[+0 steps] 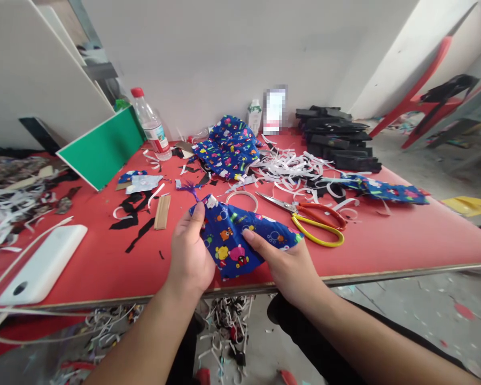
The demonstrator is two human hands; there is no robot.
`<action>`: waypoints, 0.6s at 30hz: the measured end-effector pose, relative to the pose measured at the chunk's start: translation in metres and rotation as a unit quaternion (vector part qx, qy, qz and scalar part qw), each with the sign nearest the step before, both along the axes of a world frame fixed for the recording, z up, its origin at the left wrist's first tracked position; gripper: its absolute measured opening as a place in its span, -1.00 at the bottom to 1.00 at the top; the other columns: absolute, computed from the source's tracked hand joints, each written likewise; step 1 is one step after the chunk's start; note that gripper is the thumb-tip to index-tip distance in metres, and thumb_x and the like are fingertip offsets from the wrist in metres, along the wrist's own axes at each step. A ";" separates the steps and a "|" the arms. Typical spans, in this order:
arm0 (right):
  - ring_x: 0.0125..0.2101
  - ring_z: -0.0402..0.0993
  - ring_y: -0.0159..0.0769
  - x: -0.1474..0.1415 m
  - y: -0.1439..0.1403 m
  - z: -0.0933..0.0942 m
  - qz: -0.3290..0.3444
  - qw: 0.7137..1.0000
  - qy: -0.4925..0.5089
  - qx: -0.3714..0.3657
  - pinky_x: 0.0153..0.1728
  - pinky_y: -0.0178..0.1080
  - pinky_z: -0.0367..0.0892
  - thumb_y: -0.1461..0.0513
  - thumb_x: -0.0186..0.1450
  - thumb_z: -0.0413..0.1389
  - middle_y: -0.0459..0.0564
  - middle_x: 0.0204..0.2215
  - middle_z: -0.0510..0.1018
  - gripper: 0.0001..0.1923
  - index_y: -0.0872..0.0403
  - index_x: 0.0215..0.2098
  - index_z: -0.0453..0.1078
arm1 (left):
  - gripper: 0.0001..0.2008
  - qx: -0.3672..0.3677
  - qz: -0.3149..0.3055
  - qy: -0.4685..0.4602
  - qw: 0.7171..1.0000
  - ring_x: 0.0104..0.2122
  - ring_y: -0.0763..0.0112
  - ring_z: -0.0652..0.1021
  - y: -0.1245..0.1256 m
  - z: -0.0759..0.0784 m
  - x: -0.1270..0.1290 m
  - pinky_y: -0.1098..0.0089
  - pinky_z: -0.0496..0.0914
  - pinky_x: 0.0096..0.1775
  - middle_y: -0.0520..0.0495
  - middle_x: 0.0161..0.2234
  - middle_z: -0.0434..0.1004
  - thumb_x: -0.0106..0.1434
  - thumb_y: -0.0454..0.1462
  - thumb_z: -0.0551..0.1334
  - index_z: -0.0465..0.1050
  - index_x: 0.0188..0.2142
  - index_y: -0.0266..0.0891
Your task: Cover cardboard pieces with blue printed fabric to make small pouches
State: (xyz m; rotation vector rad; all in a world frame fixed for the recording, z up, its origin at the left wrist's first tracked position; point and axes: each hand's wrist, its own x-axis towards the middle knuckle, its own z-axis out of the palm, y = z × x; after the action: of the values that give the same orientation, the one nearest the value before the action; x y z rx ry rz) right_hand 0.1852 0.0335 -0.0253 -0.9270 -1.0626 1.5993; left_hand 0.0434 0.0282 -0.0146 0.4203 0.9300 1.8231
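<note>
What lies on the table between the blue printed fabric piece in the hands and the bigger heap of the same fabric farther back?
In the head view, a white ring lies on the red table between the fabric piece and the fabric heap, plus a few white strip scraps.

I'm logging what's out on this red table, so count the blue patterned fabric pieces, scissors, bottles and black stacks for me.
Blue patterned fabric pieces: 3, one held by the left hand and right hand, a heap, a strip
Scissors: 1
Bottles: 2, clear, white
Black stack: 1
Total: 7
</note>
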 end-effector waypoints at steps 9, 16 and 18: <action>-0.07 0.60 -0.13 0.059 0.072 0.009 -0.117 0.983 -0.121 0.076 -0.02 -0.03 0.47 0.16 0.15 0.34 -0.01 -0.08 0.69 -0.64 -0.06 -0.07 0.55 | -0.73 0.135 -0.063 0.558 0.816 0.26 0.09 0.49 -0.013 0.006 -0.048 0.02 0.39 0.30 -0.02 0.22 0.56 0.28 -0.34 0.41 0.74 -0.12 0.11; -0.16 0.61 -0.02 0.129 0.086 0.025 0.053 0.731 -0.659 0.166 -0.21 -0.10 0.39 0.07 0.27 0.24 0.10 -0.11 0.69 -0.70 0.03 -0.09 0.57 | -0.63 -0.080 -0.171 0.708 0.680 0.24 -0.02 0.53 -0.021 -0.011 -0.072 -0.09 0.42 0.25 -0.15 0.27 0.52 0.38 -0.26 0.08 0.72 -0.14 -0.06; -0.14 0.61 -0.03 0.131 0.085 0.022 0.092 0.705 -0.684 0.162 -0.23 -0.15 0.38 0.08 0.26 0.24 0.12 -0.07 0.67 -0.64 0.05 -0.03 0.52 | -0.64 -0.162 -0.077 0.707 0.684 0.03 -0.08 0.65 -0.021 -0.006 -0.060 -0.06 0.54 0.05 -0.30 0.05 0.65 0.40 -0.08 0.12 0.65 -0.13 -0.17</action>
State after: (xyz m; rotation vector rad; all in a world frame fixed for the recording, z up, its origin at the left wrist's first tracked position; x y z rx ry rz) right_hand 0.3166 0.1182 -0.0033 -1.8302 -2.3846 0.5391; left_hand -0.0166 0.0075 -0.0206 1.7181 2.0813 0.8360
